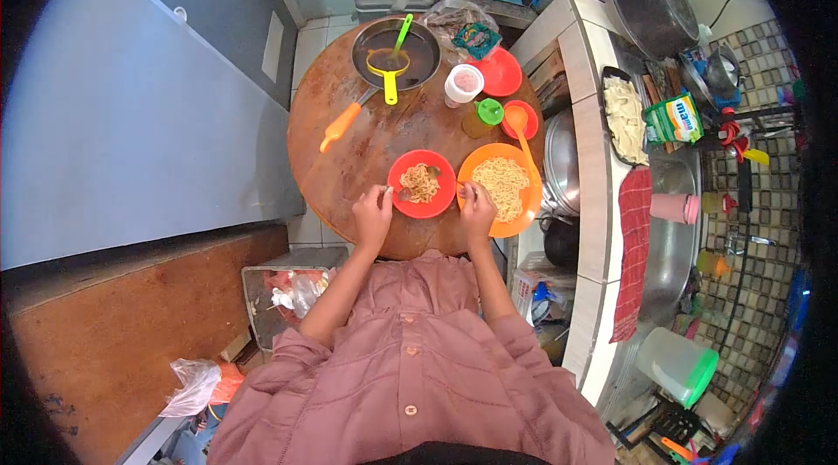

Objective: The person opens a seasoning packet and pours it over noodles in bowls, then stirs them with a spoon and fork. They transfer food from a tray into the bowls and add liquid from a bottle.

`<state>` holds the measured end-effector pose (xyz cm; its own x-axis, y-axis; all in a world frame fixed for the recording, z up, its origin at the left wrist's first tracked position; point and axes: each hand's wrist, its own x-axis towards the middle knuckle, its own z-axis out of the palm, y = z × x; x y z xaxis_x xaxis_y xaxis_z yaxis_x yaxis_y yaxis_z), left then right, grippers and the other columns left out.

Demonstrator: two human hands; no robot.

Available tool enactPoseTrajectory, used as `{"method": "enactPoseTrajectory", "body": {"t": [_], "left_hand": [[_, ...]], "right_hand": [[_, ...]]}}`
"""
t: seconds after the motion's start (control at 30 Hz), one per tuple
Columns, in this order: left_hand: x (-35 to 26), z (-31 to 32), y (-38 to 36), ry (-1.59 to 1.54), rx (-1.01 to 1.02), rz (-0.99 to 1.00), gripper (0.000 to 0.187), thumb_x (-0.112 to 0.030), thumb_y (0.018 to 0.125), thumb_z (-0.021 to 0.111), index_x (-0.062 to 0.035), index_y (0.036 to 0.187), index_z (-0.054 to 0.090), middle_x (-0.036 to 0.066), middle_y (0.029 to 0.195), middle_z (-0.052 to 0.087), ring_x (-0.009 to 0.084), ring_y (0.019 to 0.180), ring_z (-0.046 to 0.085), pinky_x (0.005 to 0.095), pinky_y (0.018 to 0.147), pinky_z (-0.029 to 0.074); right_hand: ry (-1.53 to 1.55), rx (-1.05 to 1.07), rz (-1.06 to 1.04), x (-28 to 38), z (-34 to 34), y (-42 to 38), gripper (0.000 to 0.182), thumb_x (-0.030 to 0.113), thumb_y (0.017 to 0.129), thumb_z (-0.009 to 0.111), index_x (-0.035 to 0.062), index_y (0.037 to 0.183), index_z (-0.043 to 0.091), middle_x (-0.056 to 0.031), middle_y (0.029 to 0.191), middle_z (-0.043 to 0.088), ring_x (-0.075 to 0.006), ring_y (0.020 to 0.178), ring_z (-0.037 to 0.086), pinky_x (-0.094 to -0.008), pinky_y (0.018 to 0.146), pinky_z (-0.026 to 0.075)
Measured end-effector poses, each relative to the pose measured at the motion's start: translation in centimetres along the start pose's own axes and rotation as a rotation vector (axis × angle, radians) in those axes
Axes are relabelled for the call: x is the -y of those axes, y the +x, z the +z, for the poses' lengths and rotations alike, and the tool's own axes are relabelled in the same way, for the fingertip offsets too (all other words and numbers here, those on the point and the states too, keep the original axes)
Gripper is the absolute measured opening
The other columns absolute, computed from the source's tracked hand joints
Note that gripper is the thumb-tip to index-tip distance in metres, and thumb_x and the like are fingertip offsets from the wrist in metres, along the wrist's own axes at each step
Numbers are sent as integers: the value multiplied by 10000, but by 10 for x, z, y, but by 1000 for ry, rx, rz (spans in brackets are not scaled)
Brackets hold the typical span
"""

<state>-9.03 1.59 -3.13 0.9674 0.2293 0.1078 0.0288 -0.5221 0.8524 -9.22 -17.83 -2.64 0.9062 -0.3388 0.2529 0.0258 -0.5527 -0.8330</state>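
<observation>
A bare left hand (pixel 373 208), thumb and fingers pinched, grasped a slim utensil (pixel 402 194) with a dark head at the near-left part of a round red bowl (pixel 446 205). Beyond that hand, on the round brown wooden surface (pixel 336 170), lay a black frying pan (pixel 431 66) with an orange handle (pixel 344 123), a yellow strainer (pixel 389 81) resting over it. The red bowl, heaped with brown-coated noodles (pixel 420 187), sat between the two hands. A translucent white cup (pixel 457 99) stood well beyond the right hand (pixel 477 208), which was closed in a pinch at the bowl's right rim; whether it gripped a second utensil could not be told. Just right of that hand, a round orange plate (pixel 534 177) bore pale noodles (pixel 502 188), and an orange plastic ladle (pixel 517 121) leaned across the plate's far edge.
</observation>
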Motion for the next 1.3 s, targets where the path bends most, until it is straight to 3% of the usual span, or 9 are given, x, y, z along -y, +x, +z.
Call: {"method": "enactPoseTrajectory", "body": {"t": [0.13,0.2,0.33,0.47,0.8,0.87,1.0,1.17,1.3], "left_hand": [[11,15,-2,19,32,45,121,-152,806,572,-35,779,578,161,714,603,349,685,579,415,688,434],[8,16,0,15,39,57,122,-150,808,569,-33,777,563,159,691,596,347,669,576,419,690,432],[7,20,5,17,58,74,114,-142,811,566,-34,777,553,154,684,594,336,656,578,419,684,427],[-2,14,8,33,47,89,106,-127,810,567,-31,770,550,147,692,596,325,651,576,407,687,426],[8,7,0,35,-37,118,147,-141,799,599,-2,764,567,155,699,608,268,623,619,343,546,454],[4,10,0,36,5,79,149,-147,798,602,-7,760,568,155,672,599,253,606,617,331,539,450],[8,20,9,9,8,16,147,-152,799,603,-13,759,572,155,649,589,238,583,611,322,531,445],[-6,14,13,-44,22,-20,142,-149,803,588,-13,769,562,156,650,587,276,589,603,348,523,441],[-13,2,9,-134,-38,-32,145,-149,801,591,-12,766,560,153,647,587,267,586,606,344,527,442]], "right_hand": [[-7,145,-38,10,-2,-11,100,44,829,531,-20,871,596,-123,786,621,-199,673,619,-286,611,480],[-188,216,-412,22,-12,-20,96,41,800,562,-5,878,593,-136,815,616,-250,727,614,-321,641,484],[-145,345,-492,17,-11,-42,123,22,770,580,8,892,580,-131,829,613,-281,766,602,-355,658,478],[-164,272,-443,4,-7,-35,104,15,775,569,4,878,583,-133,817,613,-278,741,605,-344,643,481],[-34,-42,68,-14,2,-6,157,86,869,478,-24,871,589,-145,774,605,-230,656,610,-313,603,478],[186,-14,353,-24,9,-9,167,86,872,469,-31,866,588,-137,764,609,-183,620,611,-295,573,477],[183,23,276,2,-4,-18,165,86,869,473,-33,858,588,-128,752,607,-171,626,611,-287,562,473],[-114,146,-237,14,-17,-27,143,64,862,474,-21,854,589,-112,742,601,-177,620,608,-295,572,470],[-99,69,-65,2,-20,-8,135,53,859,474,-19,858,587,-117,755,604,-182,618,607,-296,581,467]]}}
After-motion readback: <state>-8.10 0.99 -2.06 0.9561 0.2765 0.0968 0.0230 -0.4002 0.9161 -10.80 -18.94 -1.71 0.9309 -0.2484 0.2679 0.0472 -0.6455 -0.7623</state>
